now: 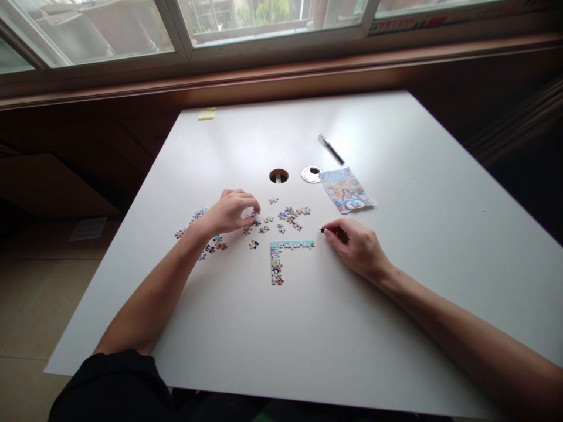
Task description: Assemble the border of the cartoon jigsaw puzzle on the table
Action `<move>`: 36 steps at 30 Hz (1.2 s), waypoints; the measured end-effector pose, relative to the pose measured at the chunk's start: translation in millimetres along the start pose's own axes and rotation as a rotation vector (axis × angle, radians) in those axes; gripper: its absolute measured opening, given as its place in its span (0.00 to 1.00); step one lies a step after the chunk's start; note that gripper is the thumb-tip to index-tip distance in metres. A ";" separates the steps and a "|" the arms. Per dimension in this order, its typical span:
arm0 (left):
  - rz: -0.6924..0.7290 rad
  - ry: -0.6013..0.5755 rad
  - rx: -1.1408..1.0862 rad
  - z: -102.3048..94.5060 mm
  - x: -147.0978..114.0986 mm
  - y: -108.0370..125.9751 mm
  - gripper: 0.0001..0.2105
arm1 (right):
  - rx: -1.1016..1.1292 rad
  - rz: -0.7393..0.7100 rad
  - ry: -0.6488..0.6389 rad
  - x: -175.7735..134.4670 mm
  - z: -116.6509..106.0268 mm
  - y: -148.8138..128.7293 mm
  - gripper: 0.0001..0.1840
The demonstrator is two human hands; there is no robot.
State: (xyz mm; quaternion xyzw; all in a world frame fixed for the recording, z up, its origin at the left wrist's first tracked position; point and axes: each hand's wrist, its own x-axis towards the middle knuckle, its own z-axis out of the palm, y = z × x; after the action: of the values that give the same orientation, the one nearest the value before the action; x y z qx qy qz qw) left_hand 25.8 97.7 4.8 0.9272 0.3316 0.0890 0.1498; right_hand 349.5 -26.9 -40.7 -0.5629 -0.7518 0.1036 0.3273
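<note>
My left hand (234, 210) hovers over loose jigsaw pieces, its thumb and forefinger curved and apart. Small puzzle pieces show at and beneath those fingertips; I see none clearly gripped. My right hand (357, 243) pinches a dark puzzle piece (322, 230) between thumb and fingers, just right of the joined section. That joined puzzle border (275, 258) forms an upside-down L, with a light blue strip along the top and a colourful strip down the left side. Between my hands lie scattered puzzle pieces (290, 215). More pieces (215, 245) lie around my left forearm, which partly hides them.
A picture sheet (347, 189) with a blue cartoon figure lies beyond my right hand, near a pen (331, 149). Beside a round hole (278, 176) in the white table (246, 340) rests its metal ring cover (311, 174). A yellow note (206, 113) sticks at the far left edge.
</note>
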 end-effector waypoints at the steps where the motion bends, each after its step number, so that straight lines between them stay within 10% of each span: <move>1: -0.001 -0.002 0.000 0.1 0.0 -0.2 0.04 | -0.001 0.005 -0.002 -0.3 0.0 0.2 0.04; 36: -0.005 -0.013 -0.002 -1.3 0.5 0.0 0.05 | 0.007 0.051 -0.019 1.2 0.4 -2.3 0.04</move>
State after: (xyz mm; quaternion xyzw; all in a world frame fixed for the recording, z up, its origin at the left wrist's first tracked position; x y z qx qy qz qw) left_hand 25.9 98.3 6.1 0.9268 0.3327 0.0832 0.1529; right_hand 347.3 -26.6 -39.3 -0.5796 -0.7400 0.1198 0.3196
